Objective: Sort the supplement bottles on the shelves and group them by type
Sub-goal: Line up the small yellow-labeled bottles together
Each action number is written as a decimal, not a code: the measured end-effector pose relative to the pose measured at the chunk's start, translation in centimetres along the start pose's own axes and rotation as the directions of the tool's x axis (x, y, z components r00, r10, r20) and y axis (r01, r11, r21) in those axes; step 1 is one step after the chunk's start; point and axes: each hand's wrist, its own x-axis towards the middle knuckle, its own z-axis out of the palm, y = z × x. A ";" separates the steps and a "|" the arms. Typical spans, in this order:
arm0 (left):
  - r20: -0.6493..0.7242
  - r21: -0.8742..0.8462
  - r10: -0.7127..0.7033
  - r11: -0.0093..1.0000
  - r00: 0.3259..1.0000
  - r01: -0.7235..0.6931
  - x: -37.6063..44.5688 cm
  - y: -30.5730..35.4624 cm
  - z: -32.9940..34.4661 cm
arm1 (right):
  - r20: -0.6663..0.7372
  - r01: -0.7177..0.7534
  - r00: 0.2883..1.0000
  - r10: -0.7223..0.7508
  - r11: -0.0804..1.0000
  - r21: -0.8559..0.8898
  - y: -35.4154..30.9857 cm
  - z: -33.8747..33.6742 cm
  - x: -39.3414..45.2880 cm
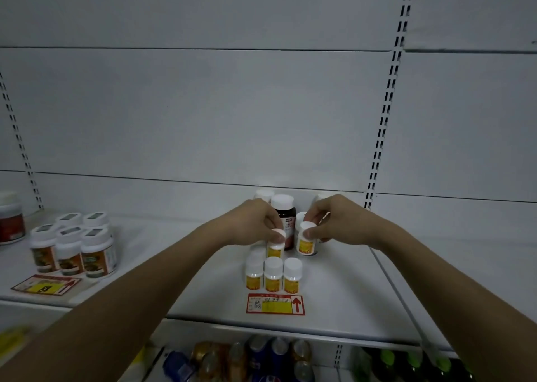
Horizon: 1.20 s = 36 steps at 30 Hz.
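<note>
Your forearms reach from six o'clock over the white shelf (343, 288). Your left hand (250, 222) pinches the cap of one small yellow-labelled bottle (275, 245), and your right hand (334, 222) pinches another (305, 241) at its three o'clock. Between them stands a tall dark bottle (286, 216). Three matching yellow bottles (273, 275) line up at six o'clock, above a red price tag (275, 304).

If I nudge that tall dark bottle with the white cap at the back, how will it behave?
The dark bottle is tall and narrow, so it probably tips rather than slides. Small yellow-label bottles crowd it, so a fall could topple them. It looks rigid.
</note>
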 end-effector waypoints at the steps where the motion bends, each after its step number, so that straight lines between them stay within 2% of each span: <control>1: 0.027 0.003 -0.001 1.000 1.000 0.001 0.2 -0.1 0.0 | 0.015 -0.003 1.000 0.003 1.000 0.007 0.0 0.3 0.0; 5: 0.123 0.023 0.013 1.000 0.992 -0.016 0.9 -0.4 0.1 | 0.071 -0.012 0.997 0.012 1.000 -0.003 -0.3 1.7 0.2; 16: 0.233 0.018 0.010 1.000 0.972 -0.014 1.6 -1.1 0.7 | 0.154 -0.063 0.986 0.061 0.998 0.010 -0.2 2.8 0.4; 24: 0.267 0.001 -0.001 1.000 0.964 0.001 1.3 -1.5 0.2 | 0.133 -0.116 0.985 0.106 0.991 0.072 -0.1 2.4 0.7; 30: 0.273 -0.081 -0.018 0.996 0.962 0.042 0.5 -2.5 0.0 | 0.120 -0.131 0.986 0.119 0.986 0.098 -0.4 1.9 0.7; 36: 0.187 -0.141 0.013 0.990 0.982 0.014 0.0 -2.9 0.5 | 0.160 -0.188 0.973 0.164 0.971 0.149 -0.4 1.8 0.2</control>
